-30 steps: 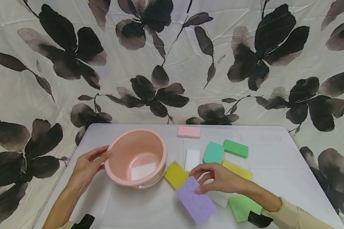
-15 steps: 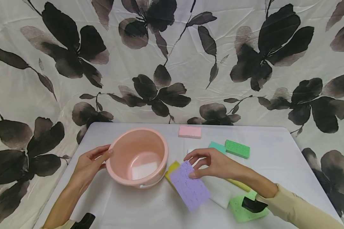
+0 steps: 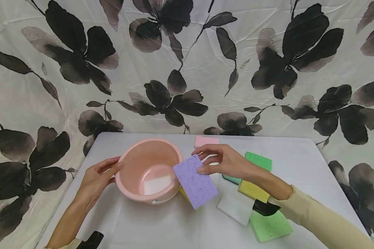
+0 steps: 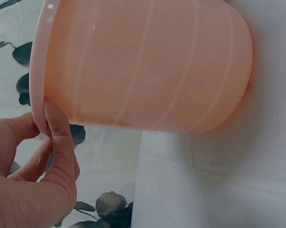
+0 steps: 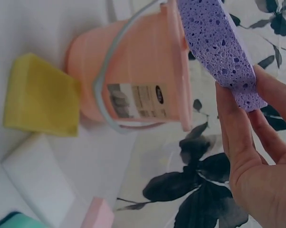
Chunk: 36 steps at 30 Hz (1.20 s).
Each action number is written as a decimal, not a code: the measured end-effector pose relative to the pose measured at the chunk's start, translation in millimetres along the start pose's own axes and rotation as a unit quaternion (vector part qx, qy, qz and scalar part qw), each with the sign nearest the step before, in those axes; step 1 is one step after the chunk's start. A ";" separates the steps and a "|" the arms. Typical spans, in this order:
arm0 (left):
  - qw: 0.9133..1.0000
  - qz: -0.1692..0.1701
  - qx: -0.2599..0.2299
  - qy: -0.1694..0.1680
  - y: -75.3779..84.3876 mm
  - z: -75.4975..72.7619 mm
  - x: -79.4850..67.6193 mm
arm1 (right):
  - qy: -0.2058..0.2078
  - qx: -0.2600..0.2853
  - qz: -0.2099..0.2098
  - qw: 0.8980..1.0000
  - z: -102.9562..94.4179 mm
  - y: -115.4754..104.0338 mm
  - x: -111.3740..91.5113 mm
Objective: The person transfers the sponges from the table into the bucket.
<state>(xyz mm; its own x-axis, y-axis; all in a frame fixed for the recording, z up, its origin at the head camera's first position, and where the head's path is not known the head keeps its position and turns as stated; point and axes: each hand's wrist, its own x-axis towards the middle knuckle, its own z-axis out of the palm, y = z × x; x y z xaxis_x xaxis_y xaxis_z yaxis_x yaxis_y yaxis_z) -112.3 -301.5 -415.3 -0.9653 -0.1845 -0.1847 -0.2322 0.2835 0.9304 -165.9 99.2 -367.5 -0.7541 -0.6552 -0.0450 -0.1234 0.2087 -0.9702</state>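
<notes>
A pink bucket (image 3: 143, 155) stands on the white table, a white block (image 3: 157, 185) lying at its bottom. My left hand (image 3: 96, 178) pinches the bucket's rim from the left, thumb and fingers on either side of it in the left wrist view. Raised at the bucket's right rim is a purple sponge (image 3: 195, 183), full of small pores in the right wrist view. My right hand (image 3: 225, 160) pinches it by its upper right edge between thumb and fingers. A yellow sponge (image 5: 41, 97) lies beside the bucket, mostly hidden behind the purple one in the head view.
On the table's right side lie a light green sponge (image 3: 271, 226), a white sponge (image 3: 237, 207), another yellow sponge (image 3: 254, 191), a darker green sponge (image 3: 258, 160) and a partly covered teal sponge (image 3: 232, 179). A pink sponge (image 3: 206, 141) lies at the back. The bucket's handle (image 5: 101, 80) hangs down.
My right hand has lifted the purple sponge up and to the left, from over the table to the bucket's right rim. The left hand keeps its hold on the rim.
</notes>
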 end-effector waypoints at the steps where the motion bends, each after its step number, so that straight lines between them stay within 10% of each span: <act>1: 1.000 0.000 0.001 -0.001 0.0 -0.1 0.0 | 0.002 0.004 0.001 1.000 0.0 -1.0 1.9; 36: 1.000 -0.001 0.012 0.005 0.0 0.2 -0.3 | 0.026 0.034 -0.026 0.999 31.2 -20.5 94.9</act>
<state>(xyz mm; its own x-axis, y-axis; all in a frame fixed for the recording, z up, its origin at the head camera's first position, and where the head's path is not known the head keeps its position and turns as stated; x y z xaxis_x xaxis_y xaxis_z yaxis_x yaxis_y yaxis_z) -112.0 -301.2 -415.2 -0.9636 -0.1948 -0.1832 -0.2372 0.3060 0.9220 -214.7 10.1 -359.3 -0.7803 -0.6252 0.0164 -0.1200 0.1240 -0.9850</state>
